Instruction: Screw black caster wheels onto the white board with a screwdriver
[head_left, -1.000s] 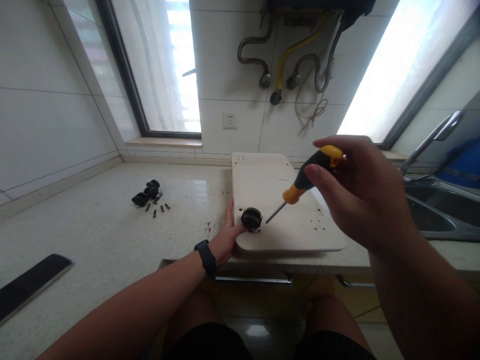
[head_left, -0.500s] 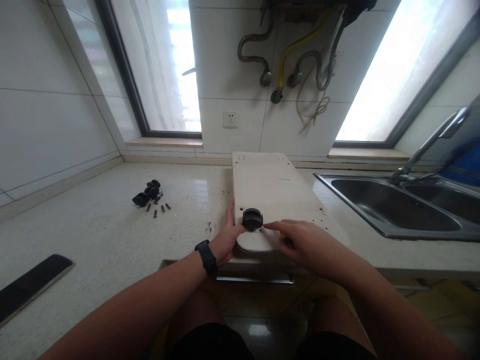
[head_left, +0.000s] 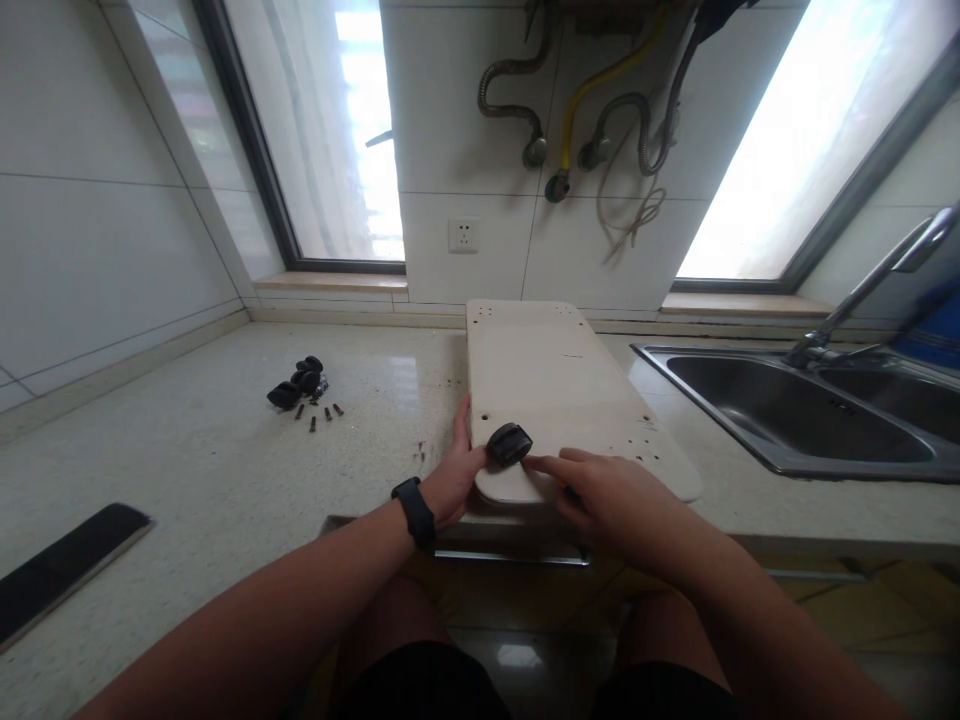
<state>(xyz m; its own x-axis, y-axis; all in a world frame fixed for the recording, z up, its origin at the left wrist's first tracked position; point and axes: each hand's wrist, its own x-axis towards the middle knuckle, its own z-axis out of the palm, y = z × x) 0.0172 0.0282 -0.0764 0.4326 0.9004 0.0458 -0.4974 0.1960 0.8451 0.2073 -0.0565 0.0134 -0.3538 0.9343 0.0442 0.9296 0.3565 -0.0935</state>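
1. Head view, just below frame centre: black caster (head_left: pixel 510 445) at the lower-left corner of the pale board (head_left: pixel 536 370). Sound practice, as judged: keep its base flat — light fingertip pressure, lest it twist.
2. Wheels uppermost; caster's long axis roughly crosswise. The board's runs up the frame, leaning left.
3. Left hand (head_left: pixel 454 485): thumb spread from forefinger; grip partly hidden, cannot tell. Right hand (head_left: pixel 615 495): forefinger extended to the caster, others curled; whether pinching anything, cannot tell.
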